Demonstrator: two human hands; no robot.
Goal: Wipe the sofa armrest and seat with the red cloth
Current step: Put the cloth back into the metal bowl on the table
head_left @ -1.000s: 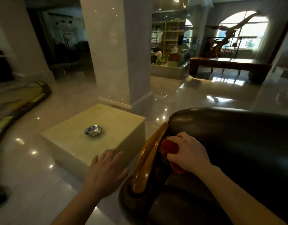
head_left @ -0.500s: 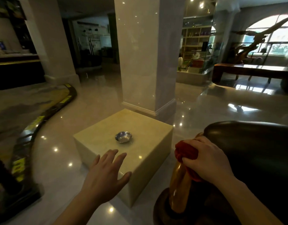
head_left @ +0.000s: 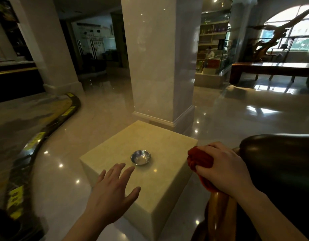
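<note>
My right hand [head_left: 223, 169] grips the bunched red cloth [head_left: 200, 160] and presses it on the top end of the sofa's glossy wooden armrest [head_left: 219, 216] at the lower right. Behind the hand bulges the dark leather sofa [head_left: 279, 164], whose seat is out of view. My left hand [head_left: 112, 193] hovers with fingers spread over the near corner of the cream stone block [head_left: 164, 188], holding nothing.
A small steel bowl [head_left: 140, 157] sits on the stone block, just beyond my left fingertips. A marble pillar [head_left: 159, 58] rises behind the block. Black-and-yellow curved edging [head_left: 37, 140] runs along the glossy floor at left. A long wooden table [head_left: 272, 68] stands far right.
My right hand has slid the cloth up along the wooden armrest to its top end. The view has swung left, so less of the sofa shows. My left hand stays spread.
</note>
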